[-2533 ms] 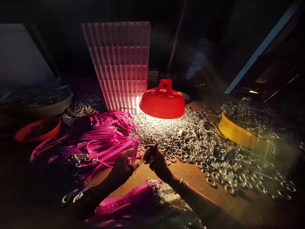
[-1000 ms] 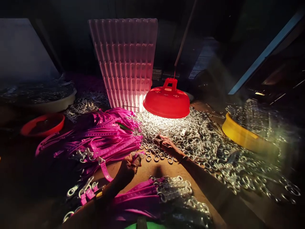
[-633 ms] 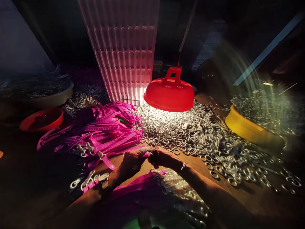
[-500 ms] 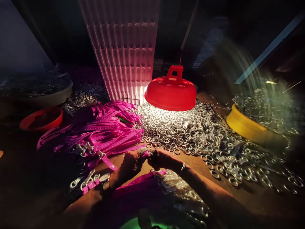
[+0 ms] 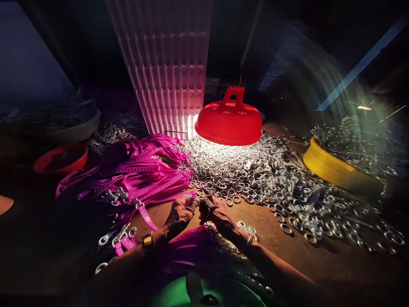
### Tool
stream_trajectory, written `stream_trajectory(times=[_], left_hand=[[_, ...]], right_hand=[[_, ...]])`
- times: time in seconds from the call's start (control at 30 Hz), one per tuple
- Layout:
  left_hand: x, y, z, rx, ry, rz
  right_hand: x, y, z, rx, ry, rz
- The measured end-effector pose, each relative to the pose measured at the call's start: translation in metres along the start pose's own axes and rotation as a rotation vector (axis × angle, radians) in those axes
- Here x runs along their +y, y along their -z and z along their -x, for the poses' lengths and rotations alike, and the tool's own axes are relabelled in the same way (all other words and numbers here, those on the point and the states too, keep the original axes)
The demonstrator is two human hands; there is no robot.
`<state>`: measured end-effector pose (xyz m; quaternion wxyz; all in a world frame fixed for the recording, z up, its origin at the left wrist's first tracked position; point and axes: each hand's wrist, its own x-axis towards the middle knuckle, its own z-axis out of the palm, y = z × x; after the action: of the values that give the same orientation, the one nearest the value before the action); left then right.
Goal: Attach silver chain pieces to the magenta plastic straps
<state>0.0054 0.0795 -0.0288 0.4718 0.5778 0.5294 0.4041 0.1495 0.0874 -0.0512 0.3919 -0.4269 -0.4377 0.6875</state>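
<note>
My left hand [image 5: 180, 213] is closed in a pinch, with a bit of magenta strap [image 5: 189, 195] showing at its fingertips. My right hand [image 5: 217, 214] is closed too, its wrapped fingertips meeting the left ones. Whatever sits between the right fingers is too small and dark to make out. Left of the hands lies a heap of magenta straps [image 5: 153, 172], some bearing metal snap hooks [image 5: 119, 196]. More magenta straps [image 5: 191, 247] lie below my forearms. Just beyond my fingers spreads a large pile of metal rings [image 5: 236, 181].
A red hanging lamp [image 5: 228, 123] lights the ring pile. Behind it stands a pale ribbed panel [image 5: 169, 76]. A yellow basin [image 5: 335, 168] holds metal parts on the right. A red bowl [image 5: 60, 160] and a pale basin [image 5: 76, 130] stand left. Something green [image 5: 174, 292] is nearest me.
Both hands have turned and stay fingertip to fingertip, with the right wrist lower. The pink piece seen between them before is now mostly hidden. The view has shifted slightly.
</note>
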Motion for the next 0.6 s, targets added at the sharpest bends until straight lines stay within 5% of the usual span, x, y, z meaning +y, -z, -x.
stream_trajectory(times=[0.13,0.37,0.6], left_hand=[[-0.007,-0.002,0.006,-0.008,0.044,0.074],[-0.013,-0.002,-0.005,-0.043,0.060,0.216],[-0.036,0.016,-0.030,-0.158,0.274,0.480]], right_hand=[[-0.007,0.001,0.008,-0.013,0.129,0.269],[-0.007,0.001,-0.002,-0.040,0.194,0.402],[0.003,-0.002,-0.026,0.163,0.751,0.909]])
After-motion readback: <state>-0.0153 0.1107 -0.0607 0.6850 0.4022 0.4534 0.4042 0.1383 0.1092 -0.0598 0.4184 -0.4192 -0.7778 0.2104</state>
